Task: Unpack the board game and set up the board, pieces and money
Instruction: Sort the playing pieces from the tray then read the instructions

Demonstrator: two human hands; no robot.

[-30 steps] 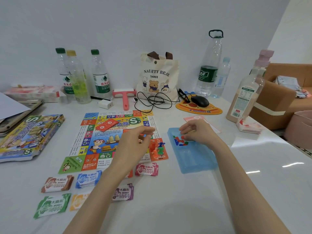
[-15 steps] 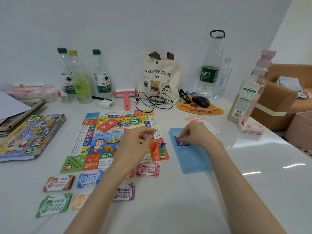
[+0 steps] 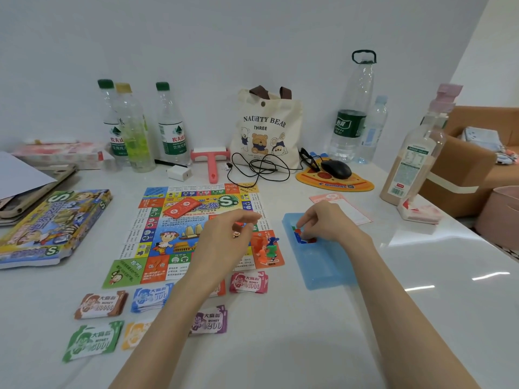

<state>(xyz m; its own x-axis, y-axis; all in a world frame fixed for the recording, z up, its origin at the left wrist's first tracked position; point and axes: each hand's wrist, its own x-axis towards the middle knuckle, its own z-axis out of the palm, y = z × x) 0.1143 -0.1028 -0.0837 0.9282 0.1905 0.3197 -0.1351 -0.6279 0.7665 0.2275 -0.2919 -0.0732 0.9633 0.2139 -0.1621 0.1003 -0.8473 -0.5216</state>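
We find the right hand (image 3: 323,224) reaching into the far end of the blue tray (image 3: 323,268), fingertips bunched and pinching at the small pieces (image 3: 302,238) heaped there. The left hand (image 3: 224,240) hovers over the board (image 3: 168,220) with fingers loosely curled; we cannot tell whether it holds anything. Risks noted: the pawns (image 3: 266,249) stand on the board corner between the two hands, and in our judgement a careless pass of either hand would topple them. The small pieces are light and loose, and a slack pinch could drop them onto the glossy worktop (image 3: 393,310), where they may skid. The board looks like thin paper, so a dragging wrist could shift it, along with the red cards (image 3: 182,207) lying on it beyond the left hand. The money (image 3: 247,282) lies in separate stacks on the near side of the left hand, one partly hidden by the forearm; a sweep of that arm would mix them. The box (image 3: 53,226) lies well to the left of the left hand. The worktop is white and reflective, set against a plain pale wall (image 3: 252,37). Bottles (image 3: 171,124), a tote bag (image 3: 266,127), a cable (image 3: 261,169) and a mouse (image 3: 335,168) line its far edge, beyond both hands.
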